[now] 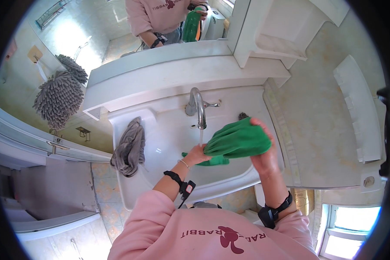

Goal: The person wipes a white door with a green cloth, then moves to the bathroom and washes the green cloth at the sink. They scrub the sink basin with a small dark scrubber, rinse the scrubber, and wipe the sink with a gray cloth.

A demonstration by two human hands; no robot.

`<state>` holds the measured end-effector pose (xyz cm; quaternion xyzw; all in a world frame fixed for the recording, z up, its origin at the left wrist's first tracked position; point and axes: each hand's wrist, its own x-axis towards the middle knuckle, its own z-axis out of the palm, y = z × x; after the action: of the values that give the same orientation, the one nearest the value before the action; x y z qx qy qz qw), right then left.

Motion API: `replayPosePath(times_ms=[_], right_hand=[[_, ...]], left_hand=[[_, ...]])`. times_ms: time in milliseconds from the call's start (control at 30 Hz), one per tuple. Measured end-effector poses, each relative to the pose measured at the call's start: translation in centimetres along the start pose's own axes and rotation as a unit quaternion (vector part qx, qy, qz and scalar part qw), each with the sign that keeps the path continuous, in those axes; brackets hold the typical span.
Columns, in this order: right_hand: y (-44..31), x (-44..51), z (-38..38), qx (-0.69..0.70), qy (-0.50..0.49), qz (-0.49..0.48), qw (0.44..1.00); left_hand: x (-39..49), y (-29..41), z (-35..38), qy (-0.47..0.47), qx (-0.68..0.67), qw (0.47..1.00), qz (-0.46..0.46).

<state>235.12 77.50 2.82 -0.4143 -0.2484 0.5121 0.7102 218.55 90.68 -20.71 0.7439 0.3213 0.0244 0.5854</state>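
Note:
A wet-looking green cloth (239,138) is stretched between my hands above a white washbasin (169,143). My left hand (199,155) grips its gathered left end, close below the running faucet (200,107). Water (201,136) falls in a thin stream onto that hand. At the wider right end, my right hand (267,159) holds the cloth from behind and below, its fingers partly hidden by the fabric. More green fabric (216,161) lies lower in the basin; whether it joins the held cloth I cannot tell.
A crumpled grey cloth (128,149) drapes over the basin's left ledge. Behind the faucet runs a white shelf (182,74) beneath a mirror (117,19). A dark scrubber (242,115) sits at the back right. Grey chenille hand-towel balls (60,99) hang at left.

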Motion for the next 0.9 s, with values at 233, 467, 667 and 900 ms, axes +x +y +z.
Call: replayPosePath(times_ms=[233, 467, 667, 900], right_hand=[[8.5, 3.7, -10.6, -0.482, 0.033, -0.038, 0.874], [14.9, 4.1, -16.6, -0.526, 0.169, 0.072, 0.831], [19.1, 3.2, -12.4, -0.644, -0.094, -0.011, 0.759], [24.1, 4.4, -5.8, -0.497, -0.184, -0.011, 0.848]], left_hand=[[-1.3, -2.0, -2.5, 0.081, 0.012, 0.996, 0.044], [-11.3, -1.8, -10.1, 0.217, 0.188, 0.956, -0.059], [-13.9, 3.1, -9.8, 0.234, 0.117, 0.965, 0.001], [-15.3, 12.9, -10.6, 0.201, -0.042, 0.959, 0.193]])
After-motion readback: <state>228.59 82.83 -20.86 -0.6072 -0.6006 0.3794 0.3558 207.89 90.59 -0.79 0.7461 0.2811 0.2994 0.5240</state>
